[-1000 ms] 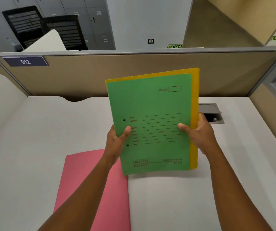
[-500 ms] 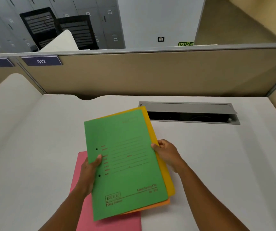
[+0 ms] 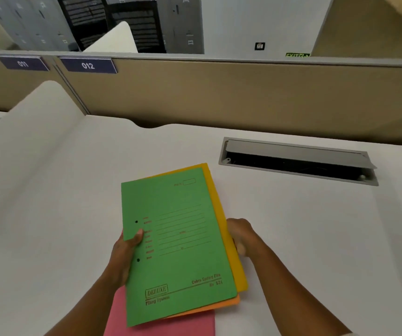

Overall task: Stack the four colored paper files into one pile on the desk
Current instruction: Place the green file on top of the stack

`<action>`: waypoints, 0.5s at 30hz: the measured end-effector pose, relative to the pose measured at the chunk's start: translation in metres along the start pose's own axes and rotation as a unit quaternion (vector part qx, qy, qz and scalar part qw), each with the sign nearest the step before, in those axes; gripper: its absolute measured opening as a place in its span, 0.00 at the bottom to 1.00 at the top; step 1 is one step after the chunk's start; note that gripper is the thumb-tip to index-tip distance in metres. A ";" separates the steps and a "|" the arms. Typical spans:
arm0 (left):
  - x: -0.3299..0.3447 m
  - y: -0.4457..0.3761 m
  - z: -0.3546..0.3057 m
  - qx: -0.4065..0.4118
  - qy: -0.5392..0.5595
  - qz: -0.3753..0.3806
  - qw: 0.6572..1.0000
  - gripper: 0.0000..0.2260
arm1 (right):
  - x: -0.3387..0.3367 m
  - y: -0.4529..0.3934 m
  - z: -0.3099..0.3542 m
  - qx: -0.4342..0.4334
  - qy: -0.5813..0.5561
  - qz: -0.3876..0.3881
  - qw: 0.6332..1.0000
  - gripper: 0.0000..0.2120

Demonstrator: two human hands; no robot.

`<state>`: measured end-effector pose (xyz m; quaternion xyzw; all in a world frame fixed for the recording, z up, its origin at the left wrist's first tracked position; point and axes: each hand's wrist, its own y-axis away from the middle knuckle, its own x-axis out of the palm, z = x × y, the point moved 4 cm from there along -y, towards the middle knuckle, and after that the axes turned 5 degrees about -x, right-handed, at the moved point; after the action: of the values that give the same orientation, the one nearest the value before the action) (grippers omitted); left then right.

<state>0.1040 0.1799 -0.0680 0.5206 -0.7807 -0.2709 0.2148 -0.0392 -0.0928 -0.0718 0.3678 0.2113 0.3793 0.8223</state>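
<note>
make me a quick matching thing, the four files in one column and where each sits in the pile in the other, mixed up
Files:
1. green file
2. yellow file
3. orange file
4. pink file

Places:
A. lowest, showing at the near left corner
B. on top, printed cover up
C. a strip along the right edge under the top one
D. a sliver at the near right corner

Pairs: 1-B, 2-C, 3-D, 4-A

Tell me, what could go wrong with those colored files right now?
The files are fanned out, not lined up: the yellow file and orange file peek out past the green file, so the pile could end up crooked on the pink file. Also, the left hand and right hand grip only the side edges, so a loose file might slide out onto the desk.
</note>
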 end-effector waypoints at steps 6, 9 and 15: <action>-0.028 0.007 0.008 -0.011 -0.007 -0.021 1.000 0.16 | 0.014 0.020 0.008 -0.008 0.022 0.027 0.999 0.07; -0.039 0.010 0.011 -0.014 -0.005 -0.021 1.000 0.15 | 0.022 0.021 0.005 -0.003 0.037 0.029 0.999 0.06; -0.052 0.015 0.013 -0.027 0.016 -0.003 0.999 0.15 | 0.035 0.024 -0.001 0.009 0.056 0.058 0.997 0.07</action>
<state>0.1040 0.2353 -0.0710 0.5214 -0.7678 -0.2842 0.2406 -0.0294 -0.0550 -0.0564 0.3653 0.2386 0.4442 0.7825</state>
